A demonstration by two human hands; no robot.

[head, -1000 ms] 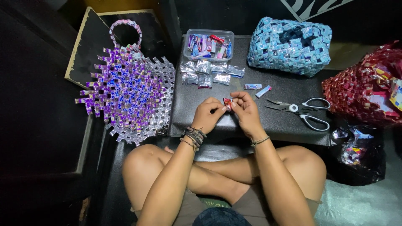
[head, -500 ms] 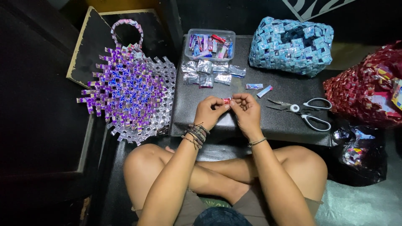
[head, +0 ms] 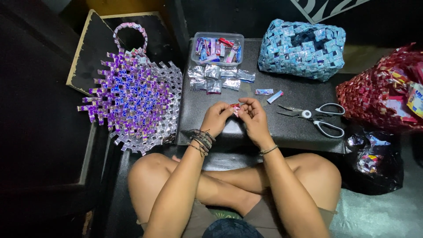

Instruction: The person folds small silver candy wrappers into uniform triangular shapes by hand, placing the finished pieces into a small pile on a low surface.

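Room: dim, dark floor and walls; a person sits cross-legged at a low black worktop [head: 299, 94] with a matte, faintly speckled top.
Hidden: the folded wrapper strip [head: 235, 107] is mostly covered by fingertips, only a red and pink edge shows; its fold cannot be made out.
Left hand [head: 216, 118]: fingers pinched closed on the strip's left end, cord bracelets at the wrist.
Right hand [head: 254, 115]: fingers curled narrow, gripping the strip's right end; both hands hover just above the worktop's near middle.
Cut off: red woven bag [head: 383, 92] runs off the right edge.
Materials: purple woven piece [head: 132, 94], jagged-edged, shiny foil strips with a loop handle; blue woven bag [head: 302, 48], plump and chequered.
Small things: clear plastic tub [head: 217, 46] of folded wrappers, 6 or so silver foil squares [head: 216, 77], scissors [head: 315, 118] with white handles lying open.
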